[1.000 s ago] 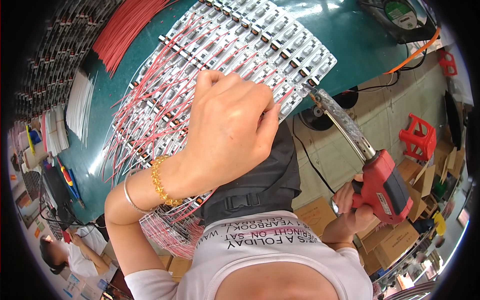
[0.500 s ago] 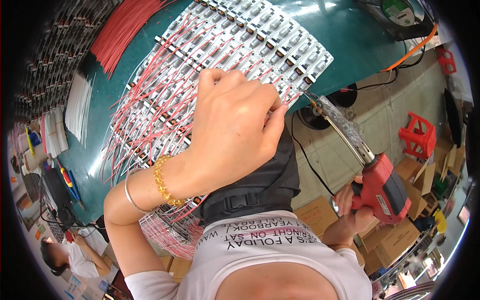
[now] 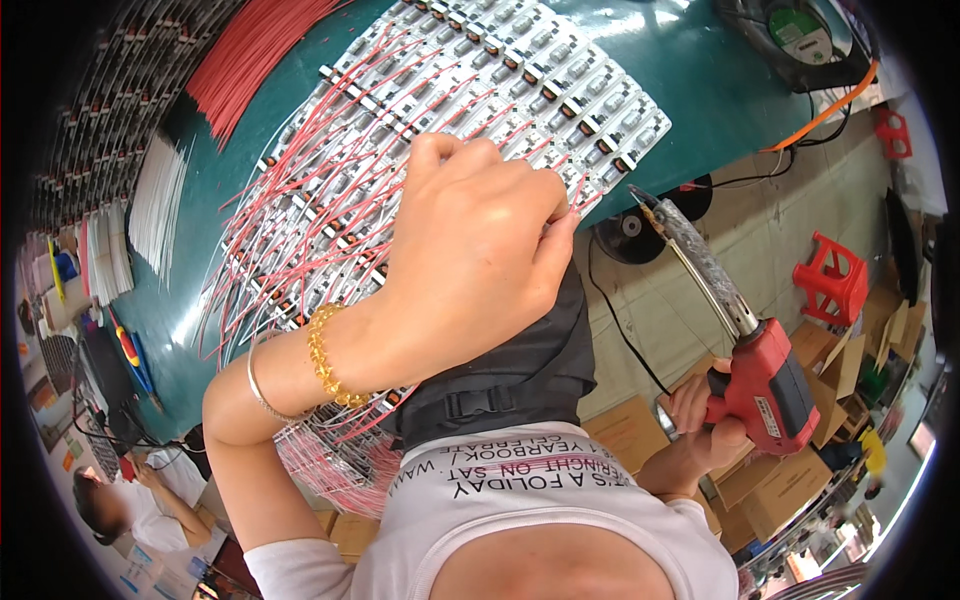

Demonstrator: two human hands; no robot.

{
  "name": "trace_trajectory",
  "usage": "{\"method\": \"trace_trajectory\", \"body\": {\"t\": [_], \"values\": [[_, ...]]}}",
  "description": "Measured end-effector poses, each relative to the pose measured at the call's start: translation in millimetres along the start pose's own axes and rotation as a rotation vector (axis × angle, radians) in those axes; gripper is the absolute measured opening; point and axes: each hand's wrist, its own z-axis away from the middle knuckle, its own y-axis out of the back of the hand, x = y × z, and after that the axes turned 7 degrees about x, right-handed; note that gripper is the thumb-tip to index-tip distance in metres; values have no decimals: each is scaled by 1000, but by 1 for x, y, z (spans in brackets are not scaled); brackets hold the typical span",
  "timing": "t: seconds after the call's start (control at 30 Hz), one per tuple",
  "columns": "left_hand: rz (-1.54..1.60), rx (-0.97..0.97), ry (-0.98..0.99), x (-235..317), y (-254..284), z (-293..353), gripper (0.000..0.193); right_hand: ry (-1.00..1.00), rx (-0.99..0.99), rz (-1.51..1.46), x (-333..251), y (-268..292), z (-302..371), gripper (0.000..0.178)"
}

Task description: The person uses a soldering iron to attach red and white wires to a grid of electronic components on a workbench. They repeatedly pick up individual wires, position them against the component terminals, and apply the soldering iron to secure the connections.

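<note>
My left hand (image 3: 478, 245) reaches over a panel of small white circuit boards (image 3: 635, 125) with the fingers pinched. A thin red wire (image 3: 590, 202) shows at the fingertips, by the panel's near right edge. Many other red wires (image 3: 290, 190) stick out of the boards left of the hand; the palm hides some of the panel. Lower right, my right hand (image 3: 705, 420) is wrapped round the handle of a red and black soldering gun (image 3: 768, 385). Its long metal barrel points up and left, and the dark tip (image 3: 640, 194) stands slightly apart from the panel's edge.
Bundles of red wires (image 3: 245, 65) and white wires (image 3: 158, 205) lie on the green table (image 3: 710, 90). A solder spool (image 3: 800, 38) stands far right. Pliers (image 3: 135, 355) lie at left. Cartons (image 3: 790, 490) and a red stool (image 3: 832, 280) are on the floor. Another person (image 3: 165, 500) sits lower left.
The soldering gun's tip has drawn back to the right, away from the panel's edge and the wire. My left hand keeps its pinch at nearly the same place.
</note>
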Motion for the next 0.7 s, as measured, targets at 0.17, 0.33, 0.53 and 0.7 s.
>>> {"method": "trace_trajectory", "body": {"t": [0.17,0.33,0.53,0.7], "values": [[-18,83,-2,-1,-2,6,14,44,-7,-67,7,-5,-11,82],[-120,157,-61,-2,9,14,16,141,-86,-160,10,-21,-24,76],[-367,152,-246,-30,20,40,19,306,2,-22,7,-46,-39,74],[-287,163,-262,-35,44,68,17,603,194,246,-49,-49,-65,43]]}}
